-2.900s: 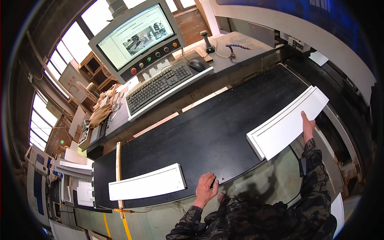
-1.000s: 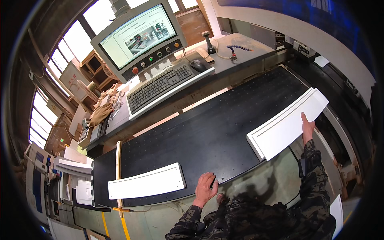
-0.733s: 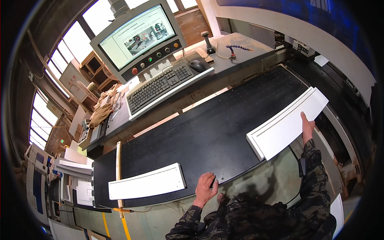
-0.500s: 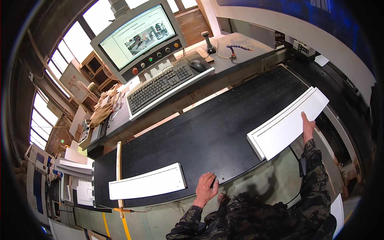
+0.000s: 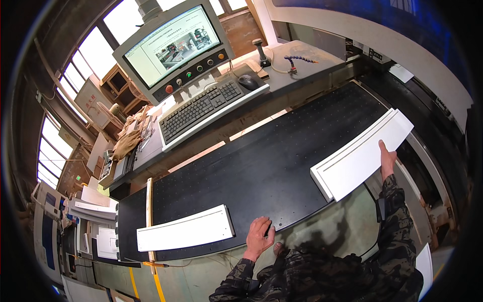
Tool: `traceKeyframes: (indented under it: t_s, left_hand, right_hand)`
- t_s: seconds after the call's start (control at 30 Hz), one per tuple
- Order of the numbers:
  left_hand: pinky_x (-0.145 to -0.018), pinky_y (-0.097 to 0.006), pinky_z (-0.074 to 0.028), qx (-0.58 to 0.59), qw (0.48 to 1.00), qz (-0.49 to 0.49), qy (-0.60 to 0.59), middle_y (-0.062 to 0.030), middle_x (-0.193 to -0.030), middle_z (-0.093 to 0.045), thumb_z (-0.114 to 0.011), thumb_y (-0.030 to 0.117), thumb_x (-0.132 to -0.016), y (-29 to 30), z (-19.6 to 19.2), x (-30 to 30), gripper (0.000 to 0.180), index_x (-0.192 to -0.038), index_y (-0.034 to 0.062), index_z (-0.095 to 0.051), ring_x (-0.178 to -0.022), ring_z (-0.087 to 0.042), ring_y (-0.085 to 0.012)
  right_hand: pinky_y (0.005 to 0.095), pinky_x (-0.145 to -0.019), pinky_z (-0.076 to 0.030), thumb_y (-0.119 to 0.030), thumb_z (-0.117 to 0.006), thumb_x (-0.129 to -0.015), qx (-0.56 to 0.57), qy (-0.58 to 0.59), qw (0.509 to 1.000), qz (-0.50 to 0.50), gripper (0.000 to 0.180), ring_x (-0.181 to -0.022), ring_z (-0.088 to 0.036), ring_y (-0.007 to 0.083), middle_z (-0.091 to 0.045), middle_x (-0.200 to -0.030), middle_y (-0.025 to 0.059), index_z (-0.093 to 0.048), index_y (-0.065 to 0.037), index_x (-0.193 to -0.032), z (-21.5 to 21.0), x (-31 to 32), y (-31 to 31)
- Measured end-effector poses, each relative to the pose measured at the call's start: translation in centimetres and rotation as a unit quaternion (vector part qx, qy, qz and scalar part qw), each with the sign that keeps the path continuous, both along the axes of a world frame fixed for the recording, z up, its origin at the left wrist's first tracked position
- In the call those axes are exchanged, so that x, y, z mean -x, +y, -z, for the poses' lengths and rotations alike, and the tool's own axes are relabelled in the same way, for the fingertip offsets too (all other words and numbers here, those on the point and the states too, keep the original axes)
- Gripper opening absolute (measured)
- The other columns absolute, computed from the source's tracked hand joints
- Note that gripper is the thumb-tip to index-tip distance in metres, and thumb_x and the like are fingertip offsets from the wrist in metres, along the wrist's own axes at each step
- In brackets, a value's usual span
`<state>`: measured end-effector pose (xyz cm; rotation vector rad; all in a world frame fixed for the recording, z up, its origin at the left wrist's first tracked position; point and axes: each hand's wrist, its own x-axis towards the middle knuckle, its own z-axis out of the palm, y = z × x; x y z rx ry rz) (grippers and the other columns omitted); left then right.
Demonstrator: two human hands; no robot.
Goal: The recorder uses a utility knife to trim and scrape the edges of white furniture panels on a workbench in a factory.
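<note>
My right hand (image 5: 387, 160) grips the near edge of a long white panel (image 5: 366, 157), its thumb on top and its other fingers hidden below. A narrow groove runs along that panel's far side, which lies on the right part of the black perforated table (image 5: 241, 176). My left hand (image 5: 260, 238) rests at the table's near edge, holding nothing visible, with its thumb apart from its bent fingers. To its left lies a second white panel (image 5: 183, 229) with small holes near its ends. That panel's left part meets a pale wooden strip (image 5: 150, 204) crossing the table.
Beyond the table stands a console with a lit monitor (image 5: 173, 48), a keyboard (image 5: 201, 109) and a mouse (image 5: 248, 82). A handheld scanner (image 5: 261, 53) stands near a blue jointed hose (image 5: 300, 60). A large machine housing (image 5: 362, 30) arches over the table's far right.
Both hands and both white panels stay where they were. Under the housing at the far right, a machine part and a small white patch have shifted slightly.
</note>
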<state>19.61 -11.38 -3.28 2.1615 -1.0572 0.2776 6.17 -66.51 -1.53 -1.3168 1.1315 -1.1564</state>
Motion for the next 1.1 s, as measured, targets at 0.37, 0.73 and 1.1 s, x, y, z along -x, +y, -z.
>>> traceKeyframes:
  t_s: [0.37, 0.73, 1.1]
  left_hand:
    - [-0.105, -0.045, -0.048, -0.001, 1.0, -0.001, -0.004, -0.0135, -0.116, -0.069, -0.074, 0.014, -0.082, 0.0, -0.1, 0.0, 0.026, -0.105, 0.0023, -0.073, -0.116, -0.062, -0.0345]
    - [-0.102, -0.045, -0.05, 0.003, 1.0, 0.002, -0.005, -0.0142, -0.114, -0.069, -0.074, 0.011, -0.081, -0.2, -0.4, 0.1, 0.026, -0.105, 0.0009, -0.073, -0.115, -0.063, -0.0356]
    - [-0.104, -0.045, -0.049, 0.0, 1.0, 0.003, -0.007, -0.0144, -0.114, -0.069, -0.074, 0.011, -0.081, -0.1, -0.5, 0.0, 0.025, -0.104, 0.0011, -0.073, -0.115, -0.063, -0.0358]
  right_hand:
    - [0.0378, -0.102, -0.047, -0.025, -0.077, -0.089, 0.003, -0.005, 1.0, -0.009, 0.06, -0.117, -0.063, 0.0297, -0.065, -0.13, 0.0234, -0.059, 0.014, -0.13, 0.3, 0.1, -0.3]
    - [0.0375, -0.103, -0.047, -0.026, -0.077, -0.089, 0.014, -0.019, 1.0, -0.003, 0.06, -0.119, -0.062, 0.0305, -0.065, -0.132, 0.0209, -0.059, 0.01, -0.133, 1.0, 0.0, -0.8]
    - [0.038, -0.102, -0.047, -0.026, -0.077, -0.09, 0.011, -0.017, 1.0, -0.006, 0.06, -0.118, -0.063, 0.0294, -0.065, -0.131, 0.0216, -0.059, 0.013, -0.132, 0.3, 0.0, -0.2]
